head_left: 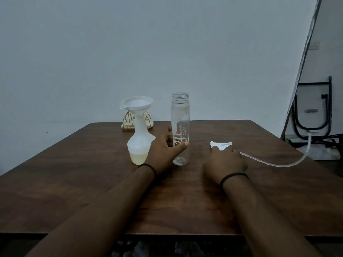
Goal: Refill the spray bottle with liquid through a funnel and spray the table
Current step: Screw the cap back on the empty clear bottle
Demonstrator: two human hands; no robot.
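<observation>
- A dark wooden table (92, 182) fills the lower view, its far edge against a plain pale wall.
- At the far edge, left of centre, stands a small gold wire holder (128, 119), partly hidden behind the spray bottle.
- The white translucent spray bottle (139, 143) stands upright with its top off; pale yellowish liquid fills only its base.
- A white funnel (136, 104) sits in the bottle's neck, upright, with a small tab on its left rim.
- The left hand (163, 153) lies between the spray bottle and the clear bottle, fingers loosely spread; the thumb tip touches the clear bottle's front and the fingers reach round its left side, a light hold at most.
- The clear bottle (181, 127) stands upright, uncapped and almost empty. White lettering runs up its side; only fragments like "pto" can be read.
- The right hand (225, 162) rests knuckles up on the white spray head (221, 144), fingers curled over its rear part; the grip beneath is hidden.
- The spray head's clear dip tube (278, 164) trails right across the table and curves up past the edge.
- Both wrists wear dark bands.
</observation>
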